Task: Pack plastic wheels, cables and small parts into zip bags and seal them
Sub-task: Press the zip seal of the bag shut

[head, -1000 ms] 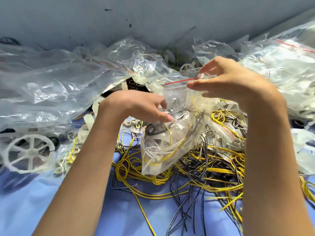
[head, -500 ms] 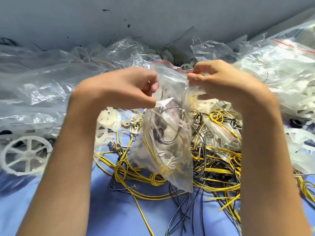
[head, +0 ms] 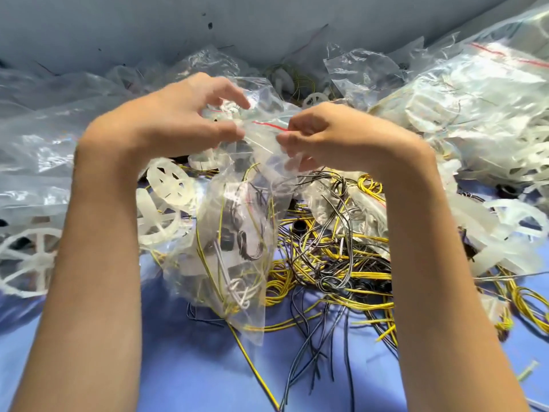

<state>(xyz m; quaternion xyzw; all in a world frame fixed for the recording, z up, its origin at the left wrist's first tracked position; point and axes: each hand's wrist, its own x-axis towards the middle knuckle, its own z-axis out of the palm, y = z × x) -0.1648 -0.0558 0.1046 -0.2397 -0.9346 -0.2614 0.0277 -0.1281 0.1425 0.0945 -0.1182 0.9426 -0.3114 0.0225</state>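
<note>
Two hands meet on my feed at the mouth of one clear zip bag (head: 234, 248), which hangs down between the forearms in the middle of the scene. My left hand (head: 178, 120) grips the left end of the bag's top, thumb underneath and fingers curled over it, with the index finger arched a little higher than the rest. My right hand (head: 335, 138) pinches the right end of the same edge between thumb and bent fingers, just where the red seal line (head: 267, 125) ends. That line runs between the two hands; I cannot tell whether it is pressed closed. Inside the bag I make out thin yellow and black cables, a loop of white wire and some dark small parts, all gathered in the lower half. Its bottom corner points toward the near side, over the blue surface (head: 193, 367); whether it touches, I cannot tell. Just right of the bag lies a tangled heap of loose cables (head: 341, 263), yellow and black, spreading toward the near right. A white spoked wheel (head: 26, 260) sits at the left edge, and a paler wheel (head: 170, 181) shows just beyond my left wrist. Large bags (head: 475, 99) holding white plastic pieces are piled far right, with more crumpled clear plastic along the grey wall (head: 118, 25).
</note>
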